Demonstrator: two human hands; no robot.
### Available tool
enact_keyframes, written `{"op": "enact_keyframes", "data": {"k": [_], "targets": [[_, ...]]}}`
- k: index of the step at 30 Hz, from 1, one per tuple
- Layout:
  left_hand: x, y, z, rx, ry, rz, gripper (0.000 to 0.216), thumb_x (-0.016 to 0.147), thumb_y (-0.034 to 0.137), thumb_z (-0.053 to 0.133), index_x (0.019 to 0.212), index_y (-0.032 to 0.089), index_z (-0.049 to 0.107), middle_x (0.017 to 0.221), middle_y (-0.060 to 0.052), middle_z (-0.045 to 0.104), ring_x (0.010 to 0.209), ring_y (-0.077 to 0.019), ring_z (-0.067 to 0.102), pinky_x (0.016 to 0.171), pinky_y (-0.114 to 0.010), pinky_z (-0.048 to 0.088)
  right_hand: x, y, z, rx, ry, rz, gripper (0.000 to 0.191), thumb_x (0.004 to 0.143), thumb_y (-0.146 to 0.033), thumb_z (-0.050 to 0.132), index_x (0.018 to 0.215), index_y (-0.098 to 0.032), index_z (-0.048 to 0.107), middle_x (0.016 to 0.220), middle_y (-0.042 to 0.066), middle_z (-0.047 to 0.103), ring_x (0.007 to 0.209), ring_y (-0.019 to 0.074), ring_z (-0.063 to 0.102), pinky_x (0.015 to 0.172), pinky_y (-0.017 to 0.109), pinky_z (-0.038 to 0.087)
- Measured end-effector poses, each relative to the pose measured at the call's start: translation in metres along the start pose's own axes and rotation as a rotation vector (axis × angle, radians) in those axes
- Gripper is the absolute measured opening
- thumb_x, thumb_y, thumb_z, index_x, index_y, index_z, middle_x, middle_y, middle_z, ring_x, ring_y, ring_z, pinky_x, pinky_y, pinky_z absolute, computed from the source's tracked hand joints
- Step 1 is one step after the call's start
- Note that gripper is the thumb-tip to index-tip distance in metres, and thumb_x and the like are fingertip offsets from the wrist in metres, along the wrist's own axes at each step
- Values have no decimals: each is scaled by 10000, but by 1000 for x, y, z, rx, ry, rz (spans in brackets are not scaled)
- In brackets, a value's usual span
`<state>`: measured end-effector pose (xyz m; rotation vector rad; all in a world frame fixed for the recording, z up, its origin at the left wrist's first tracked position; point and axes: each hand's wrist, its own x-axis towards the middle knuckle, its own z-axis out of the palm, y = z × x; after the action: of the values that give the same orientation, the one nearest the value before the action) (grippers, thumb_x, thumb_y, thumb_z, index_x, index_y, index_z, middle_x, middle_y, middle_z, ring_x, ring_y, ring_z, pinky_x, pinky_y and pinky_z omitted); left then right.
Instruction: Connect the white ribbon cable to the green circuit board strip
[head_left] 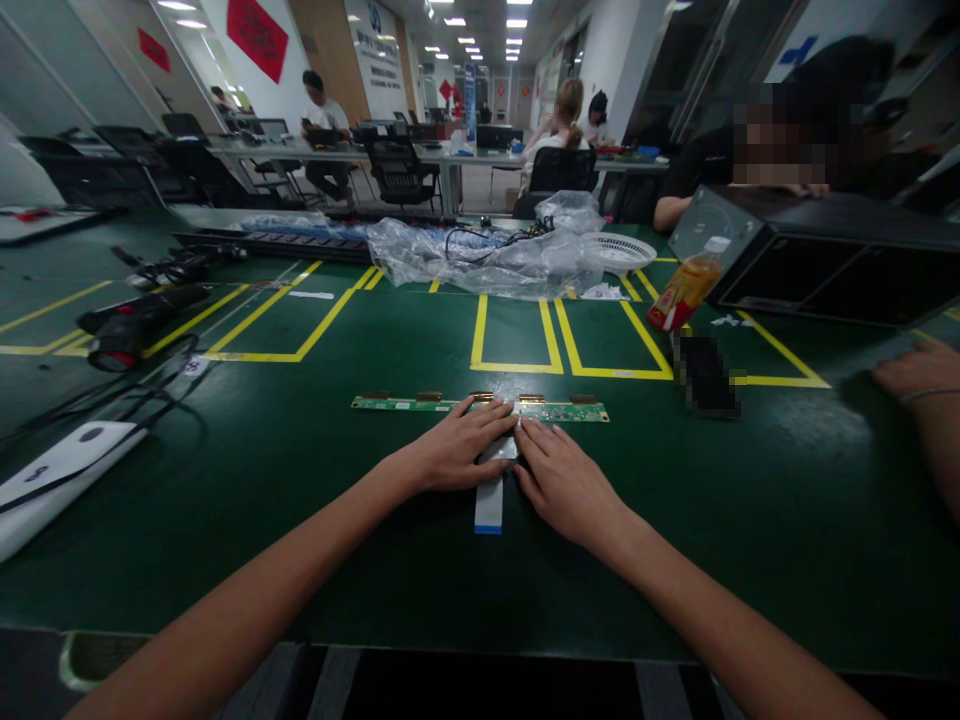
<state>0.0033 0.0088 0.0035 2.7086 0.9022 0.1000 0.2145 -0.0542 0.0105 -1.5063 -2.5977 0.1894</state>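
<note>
A long, narrow green circuit board [574,411] lies crosswise on the green tabletop, with gold-coloured tabs along its far edge. A flat white ribbon cable [489,500] runs from the board's middle toward me and ends in a blue strip. My left hand [457,447] lies palm down over the cable and the board's middle, fingers stretched out and thumb apart on the cable. From the right, my right hand [570,480] reaches in with extended fingers, its fingertips touching beside the cable's upper end. The join between cable and board is hidden under my fingers.
Clear plastic wrapping [480,265] and a white basket [619,250] lie at the back. A drink bottle [686,285], a pixelated dark object [705,372] and a large black case [817,255] stand right, near a co-worker's hand [919,370]. Left are cables and a white device [67,470].
</note>
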Motion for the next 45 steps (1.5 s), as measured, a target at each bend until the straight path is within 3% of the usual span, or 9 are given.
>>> {"op": "enact_keyframes", "data": {"k": [6, 14, 18, 23, 26, 29, 35, 42, 45], "targets": [[1, -2, 4, 54, 31, 9, 621, 1055, 451, 366, 1589, 144, 285, 1661, -124, 238, 1550, -246, 162, 1258, -478, 81, 4, 9, -7, 60, 82, -29, 455, 985, -277, 480, 1397, -108, 574, 1459, 186, 577, 1337, 319, 546, 1134, 544, 401], [5, -3, 7, 101, 10, 78, 589, 1086, 415, 256, 1600, 127, 267, 1667, -105, 222, 1551, -214, 148, 1264, -389, 108, 8, 23, -14, 188, 215, 0, 279, 989, -244, 498, 1212, -188, 657, 1220, 110, 724, 1139, 277, 655, 958, 466, 505], [-3, -48, 0, 196, 80, -343, 629, 1071, 393, 231, 1568, 14, 301, 1638, -196, 262, 1531, -287, 223, 1243, -442, 191, 8, 26, -17, 242, 196, 25, 282, 995, -265, 498, 1213, -205, 667, 1191, 90, 735, 1108, 267, 666, 940, 458, 515], [-57, -130, -24, 179, 179, -1014, 655, 1041, 392, 222, 1562, 3, 298, 1623, -237, 275, 1504, -379, 261, 1186, -595, 253, 8, 28, -19, 272, 162, 52, 318, 1005, -288, 482, 1241, -178, 666, 1211, 110, 725, 1116, 278, 661, 952, 485, 520], [-85, -155, -34, 148, 229, -1230, 731, 1021, 524, 219, 1576, 55, 299, 1619, -277, 250, 1494, -450, 241, 1143, -676, 248, 7, 28, -20, 279, 159, 46, 313, 1005, -288, 483, 1231, -181, 672, 1204, 110, 727, 1109, 277, 661, 949, 487, 523], [-93, -161, -34, 148, 236, -1275, 782, 999, 616, 181, 1600, 125, 276, 1622, -287, 227, 1491, -481, 219, 1107, -723, 249, 7, 27, -20, 285, 164, 39, 310, 1004, -284, 488, 1234, -186, 671, 1204, 104, 729, 1109, 271, 662, 952, 479, 525], [-75, -148, -28, 230, 204, -1180, 812, 1004, 564, 213, 1540, -35, 328, 1615, -298, 237, 1509, -431, 209, 1156, -654, 243, 8, 27, -22, 276, 161, 39, 305, 1003, -278, 489, 1225, -177, 672, 1206, 107, 729, 1117, 277, 663, 950, 488, 535], [-20, -49, -7, 204, 50, -335, 667, 1040, 566, 301, 1594, 194, 309, 1668, -153, 200, 1546, -344, 137, 1206, -569, 191, 8, 25, -13, 229, 141, -42, 393, 982, -269, 505, 1336, -145, 623, 1420, 159, 615, 1324, 279, 558, 1115, 487, 453], [-2, -8, 1, 131, 5, -35, 700, 1037, 601, 323, 1610, 206, 253, 1675, -115, 194, 1556, -278, 121, 1238, -512, 132, 8, 24, -7, 193, 107, -93, 493, 967, -274, 518, 1438, -130, 539, 1499, 163, 543, 1396, 282, 489, 1173, 496, 390]]}}
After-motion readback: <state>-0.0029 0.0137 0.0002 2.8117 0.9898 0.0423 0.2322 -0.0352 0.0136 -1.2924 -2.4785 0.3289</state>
